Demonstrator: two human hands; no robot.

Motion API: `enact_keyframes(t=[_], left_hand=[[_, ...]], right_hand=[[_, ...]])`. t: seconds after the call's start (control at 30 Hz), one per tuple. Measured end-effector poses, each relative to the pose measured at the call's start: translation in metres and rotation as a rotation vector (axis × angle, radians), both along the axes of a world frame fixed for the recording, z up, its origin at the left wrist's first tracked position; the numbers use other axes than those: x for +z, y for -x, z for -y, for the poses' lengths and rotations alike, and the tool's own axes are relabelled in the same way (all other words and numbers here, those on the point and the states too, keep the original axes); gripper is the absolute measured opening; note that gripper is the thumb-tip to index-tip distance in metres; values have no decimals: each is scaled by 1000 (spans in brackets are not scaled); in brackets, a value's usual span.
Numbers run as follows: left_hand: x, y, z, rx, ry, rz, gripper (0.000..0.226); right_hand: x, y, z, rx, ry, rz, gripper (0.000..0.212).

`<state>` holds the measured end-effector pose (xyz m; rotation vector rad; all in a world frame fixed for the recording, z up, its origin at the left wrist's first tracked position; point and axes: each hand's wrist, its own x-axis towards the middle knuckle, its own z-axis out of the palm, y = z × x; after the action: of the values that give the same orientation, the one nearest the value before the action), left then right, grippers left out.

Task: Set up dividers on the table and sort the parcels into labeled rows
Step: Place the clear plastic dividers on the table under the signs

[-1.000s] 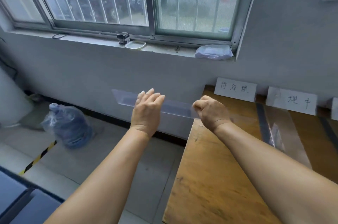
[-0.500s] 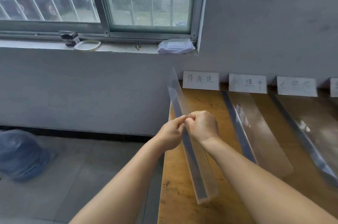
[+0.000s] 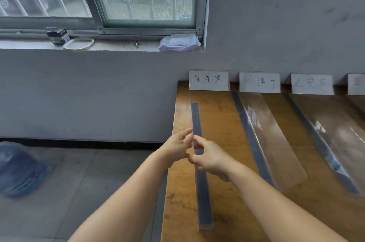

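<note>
A clear plastic divider (image 3: 201, 192) with a dark base strip stands upright on edge near the left side of the wooden table (image 3: 223, 127), running from front to back. My left hand (image 3: 176, 149) and my right hand (image 3: 209, 158) pinch its top edge from either side at about mid-length. Two more clear dividers (image 3: 264, 139) (image 3: 335, 143) lie to the right. White handwritten label cards (image 3: 208, 80) (image 3: 259, 82) (image 3: 312, 83) lean against the wall at the table's back. No parcels are in view.
The table's left edge drops to a grey tiled floor with a blue water jug (image 3: 19, 168) at the left. A window sill holds a small dark box (image 3: 57, 35), a white dish (image 3: 79, 44) and a pack of wipes (image 3: 179, 42).
The divider went from held crosswise off the table's left side to standing lengthwise on the table. My hands came together on its top edge.
</note>
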<state>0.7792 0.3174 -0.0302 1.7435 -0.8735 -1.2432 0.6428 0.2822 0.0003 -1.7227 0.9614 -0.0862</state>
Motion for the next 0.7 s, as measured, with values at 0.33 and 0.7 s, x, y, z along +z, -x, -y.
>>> enact_keyframes(t=[0.33, 0.7], left_hand=[[15, -8, 24, 63, 54, 34, 47], [9, -6, 25, 34, 47, 96, 54]], right_hand=[[2, -17, 26, -87, 2, 124, 55], [7, 33, -30, 89, -119, -92, 94]])
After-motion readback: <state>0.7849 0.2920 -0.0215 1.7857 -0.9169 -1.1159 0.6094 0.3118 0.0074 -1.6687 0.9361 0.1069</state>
